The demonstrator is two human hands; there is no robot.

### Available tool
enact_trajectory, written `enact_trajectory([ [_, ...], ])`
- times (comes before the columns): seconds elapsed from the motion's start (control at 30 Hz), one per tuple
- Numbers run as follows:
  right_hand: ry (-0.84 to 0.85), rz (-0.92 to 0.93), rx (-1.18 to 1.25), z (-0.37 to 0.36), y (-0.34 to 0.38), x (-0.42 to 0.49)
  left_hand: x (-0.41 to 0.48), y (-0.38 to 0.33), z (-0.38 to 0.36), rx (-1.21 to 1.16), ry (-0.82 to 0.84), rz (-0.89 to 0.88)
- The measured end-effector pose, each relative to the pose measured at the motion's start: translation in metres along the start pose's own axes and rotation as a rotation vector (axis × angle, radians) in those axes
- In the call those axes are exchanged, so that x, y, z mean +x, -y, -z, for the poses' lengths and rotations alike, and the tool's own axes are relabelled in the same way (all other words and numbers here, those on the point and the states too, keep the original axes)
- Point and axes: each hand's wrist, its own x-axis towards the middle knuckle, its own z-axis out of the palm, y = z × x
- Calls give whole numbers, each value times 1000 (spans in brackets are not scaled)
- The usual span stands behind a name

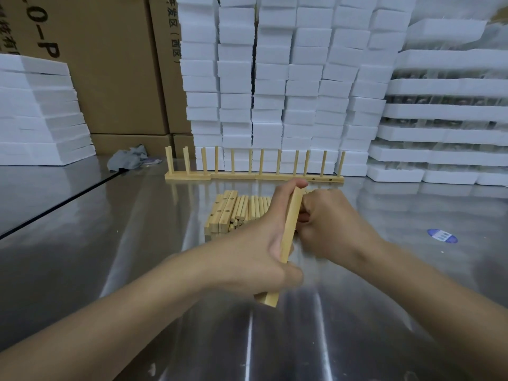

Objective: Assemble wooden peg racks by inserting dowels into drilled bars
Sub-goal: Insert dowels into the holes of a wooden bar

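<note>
Head view: left hand (258,243) curls round the bar (291,215) mid-length, likely stiff and light; right hand (338,224) fingers curled, contents hidden.

L hand (257,243) grips bar (292,215), thumb up along its far end. R hand (332,224) fingers curled against bar's right side; contents hidden.

far edge: blocked by peg racks (254,176) and foam stacks (275,92) | centre: occupied by dowel pile (247,210) | tabletop (82,243) left and right sides: left unobstructed
</note>
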Motion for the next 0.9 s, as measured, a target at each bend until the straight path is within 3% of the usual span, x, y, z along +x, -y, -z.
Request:
enact_trajectory([
  [0.13,87,27,-15,0,-4,-5,-1,4,2,71,53,10],
  [0.2,49,39,-8,-1,-3,-8,-2,4,2,91,28,7],
  [0.33,-83,108,28,4,-2,-9,1,-3,4,-3,-57,-26],
  [0.57,-134,104,-48,-1,1,-15,10,10,2,-203,-229,27],
  [0.9,-160,56,-106,-3,2,-16,15,21,3,-437,-229,99],
])
